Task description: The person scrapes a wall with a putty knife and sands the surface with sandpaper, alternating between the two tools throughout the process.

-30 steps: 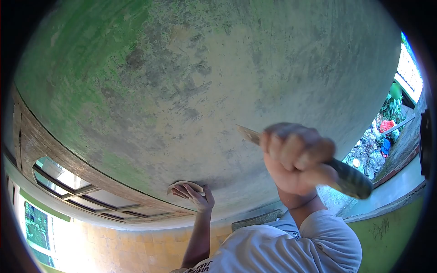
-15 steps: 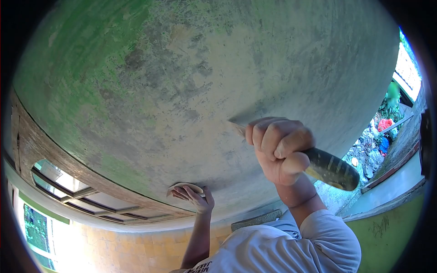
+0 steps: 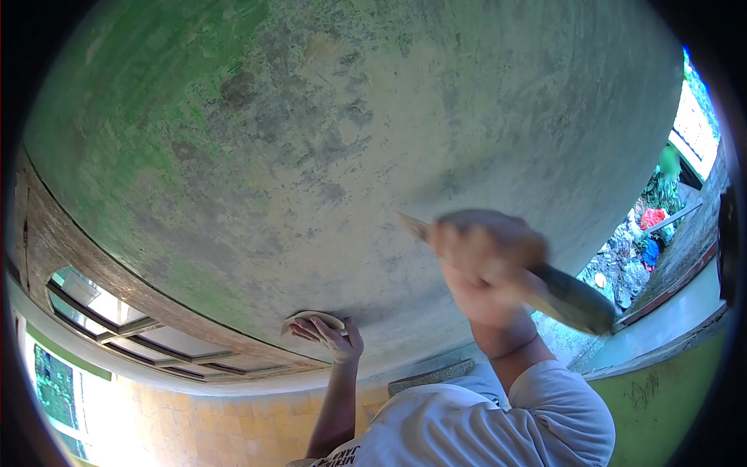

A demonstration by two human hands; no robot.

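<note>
My right hand [image 3: 490, 261], blurred by motion, is wrapped round the dark handle of a scraper [image 3: 580, 300]. The narrow-looking blade points up and left at the patchy green and grey wall [image 3: 373, 140]; whether it touches is unclear. Lower and further left, my left hand [image 3: 331, 336] holds a pale, curved, flat piece [image 3: 299, 320] close to the wall's lower part. The fingers lie across that piece, with the thumb at its right side.
A wooden frame with window panes [image 3: 140, 339] runs along the lower left, near yellowish tiles [image 3: 233, 424]. At the right are a ledge [image 3: 669, 335], rubble with red and blue items [image 3: 634, 249], and a green surface [image 3: 661, 401].
My right hand and the scraper have shifted slightly right and down and are now blurred. My left hand with the pale piece is nearly in the same place.
</note>
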